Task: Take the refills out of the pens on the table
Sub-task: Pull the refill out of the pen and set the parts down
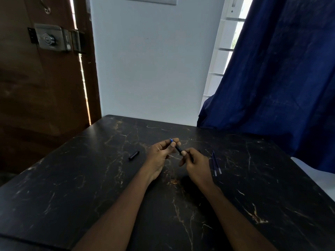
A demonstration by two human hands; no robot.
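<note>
A dark pen [178,148] with a blue tip end is held between both hands above the middle of the black marble table [90,178]. My left hand [161,153] pinches the blue tip end with thumb and fingers. The barrel's lower end is gripped by my right hand [194,163]. Two thin blue refills [216,163] lie side by side on the table just right of my right hand. A black pen cap [134,155] lies on the table to the left of my left hand.
The table's far edge meets a white wall. A wooden door with a metal lock [52,38] stands at the left. A dark blue curtain [281,78] hangs at the right and reaches down to the table's right corner.
</note>
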